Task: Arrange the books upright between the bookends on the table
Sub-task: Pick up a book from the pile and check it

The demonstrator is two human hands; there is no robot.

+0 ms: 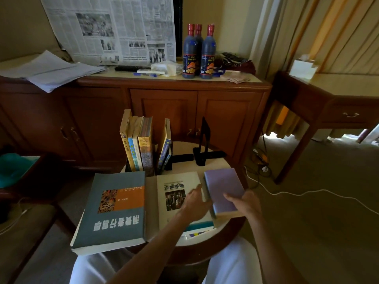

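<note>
A purple book (224, 188) lies at the right of the small round table (227, 222), and my right hand (245, 202) grips its near edge. My left hand (192, 203) touches the book's left side, fingers spread over a white book (178, 193) lying flat. A large grey-and-orange book (114, 210) lies flat at the left. Several books (136, 144) stand upright at the back, with one blue book (166, 142) leaning beside them. A black bookend (205, 144) stands to their right; another black bookend (181, 157) sits by the leaning book.
A wooden cabinet (164, 103) stands behind the table, with three dark sauce bottles (199, 52), newspaper (110, 27) and loose papers on top. A wooden desk (338, 99) is at the right. White cables (287, 193) run over the carpet. A dark seat is at the left.
</note>
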